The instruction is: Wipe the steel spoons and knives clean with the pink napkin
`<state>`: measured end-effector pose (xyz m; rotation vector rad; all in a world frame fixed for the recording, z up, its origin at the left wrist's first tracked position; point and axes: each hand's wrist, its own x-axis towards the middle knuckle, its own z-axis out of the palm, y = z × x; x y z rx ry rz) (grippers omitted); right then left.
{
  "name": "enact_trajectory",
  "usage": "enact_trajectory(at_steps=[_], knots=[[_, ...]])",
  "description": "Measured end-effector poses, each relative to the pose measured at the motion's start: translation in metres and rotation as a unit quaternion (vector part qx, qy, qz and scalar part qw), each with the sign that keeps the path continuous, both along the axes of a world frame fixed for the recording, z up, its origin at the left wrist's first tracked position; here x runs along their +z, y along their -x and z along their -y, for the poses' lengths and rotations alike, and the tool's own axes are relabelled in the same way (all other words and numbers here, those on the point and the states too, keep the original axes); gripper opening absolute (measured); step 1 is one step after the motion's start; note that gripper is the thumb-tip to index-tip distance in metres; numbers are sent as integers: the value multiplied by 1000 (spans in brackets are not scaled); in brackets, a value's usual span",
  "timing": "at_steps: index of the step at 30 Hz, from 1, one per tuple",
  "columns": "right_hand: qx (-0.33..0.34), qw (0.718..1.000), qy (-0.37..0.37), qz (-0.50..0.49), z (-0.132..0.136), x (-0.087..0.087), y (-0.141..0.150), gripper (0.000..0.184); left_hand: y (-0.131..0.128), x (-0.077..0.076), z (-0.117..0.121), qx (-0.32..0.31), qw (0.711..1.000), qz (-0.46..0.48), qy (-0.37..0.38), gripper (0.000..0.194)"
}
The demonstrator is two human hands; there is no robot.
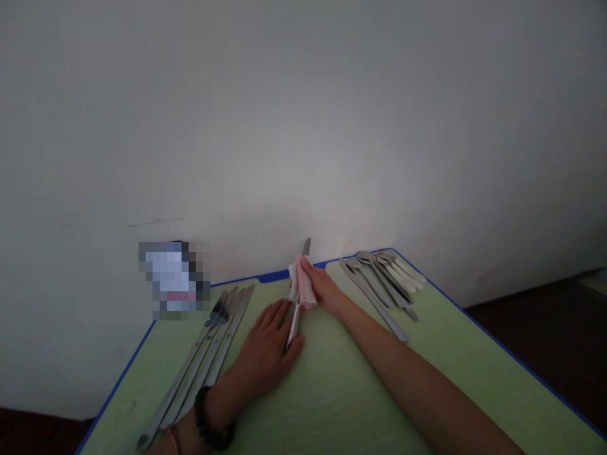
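In the middle of the table, my left hand grips the handle of a table knife between thumb and fingers. The blade points away from me, and its tip shows beyond a pink and white cloth. My right hand is closed on this cloth, which is folded around the blade. Part of the blade is hidden under the cloth. Left of my left hand lies a row of several table knives, side by side, their lower ends partly behind my left forearm.
On the right lie more cutlery pieces: a knife, several spoons and pieces with white handles. A blurred phone-like device stands at the far left corner. The green table has a blue edge against a pale wall.
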<state>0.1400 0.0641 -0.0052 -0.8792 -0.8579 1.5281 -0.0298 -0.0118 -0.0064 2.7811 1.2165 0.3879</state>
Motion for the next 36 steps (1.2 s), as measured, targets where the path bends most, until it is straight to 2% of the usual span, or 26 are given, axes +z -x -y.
enact_trajectory(at_steps=[6, 9, 15, 18, 21, 26, 32, 36], knots=[[4, 999, 27, -18, 1, 9, -3, 45, 2, 1, -3, -24, 1000, 0, 11, 46], [11, 999, 36, -23, -1, 9, -4, 43, 3, 1, -2, -28, 1000, 1, 10, 49], [-85, 996, 42, 0, -7, 4, -3, 45, 3, 2, 4, -36, 999, -24, 14, 54], [-84, 996, 38, -8, -8, 1, -2, 47, 3, 4, 4, -42, 999, -28, 19, 51], [-66, 998, 3, 9, -6, -2, -2, 46, 3, 4, 3, -47, 999, -17, 17, 51], [-20, 991, -83, 102, -6, -6, -1, 45, 4, 3, 3, -48, 999, 6, 12, 50], [-19, 990, -90, 106, -8, -10, -2, 42, 3, 6, 4, -48, 999, 4, 20, 51], [-24, 985, -101, 138, -2, -7, -2, 41, 2, 10, 6, -42, 999, 3, 22, 50]])
